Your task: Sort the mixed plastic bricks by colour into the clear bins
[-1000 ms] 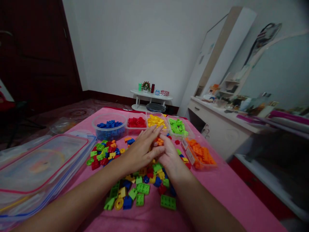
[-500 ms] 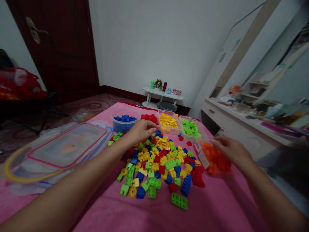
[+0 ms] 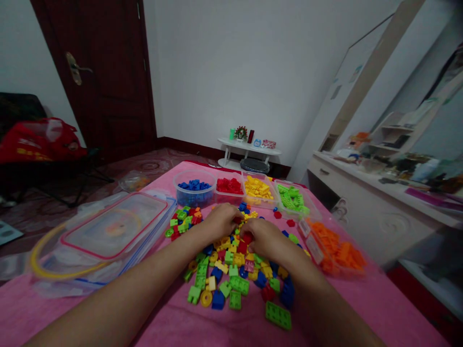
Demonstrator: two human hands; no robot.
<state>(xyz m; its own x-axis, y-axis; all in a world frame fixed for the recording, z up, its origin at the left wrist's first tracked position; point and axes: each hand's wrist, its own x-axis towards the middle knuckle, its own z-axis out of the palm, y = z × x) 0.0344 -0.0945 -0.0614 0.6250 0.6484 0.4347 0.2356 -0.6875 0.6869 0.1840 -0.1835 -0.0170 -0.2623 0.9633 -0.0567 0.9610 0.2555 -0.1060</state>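
Note:
Both my hands rest on a heap of mixed coloured bricks (image 3: 231,270) on a pink cloth (image 3: 347,308). My left hand (image 3: 220,220) lies curled over the heap's far left part, fingers bent down among the bricks. Close beside it, my right hand (image 3: 263,237) is curled too, its fingertips near a red brick (image 3: 247,238). What either hand grips, if anything, is hidden under the fingers.
Behind the heap stand tubs of blue bricks (image 3: 194,189), red bricks (image 3: 229,187), yellow bricks (image 3: 257,189) and green bricks (image 3: 291,197); an orange-brick tub (image 3: 336,250) is at the right. Stacked lids (image 3: 108,231) lie left. A dresser (image 3: 383,212) is right.
My right hand came back from the orange tub to the heap. My left hand drew in from the heap's far edge to meet it. The view shifted a little.

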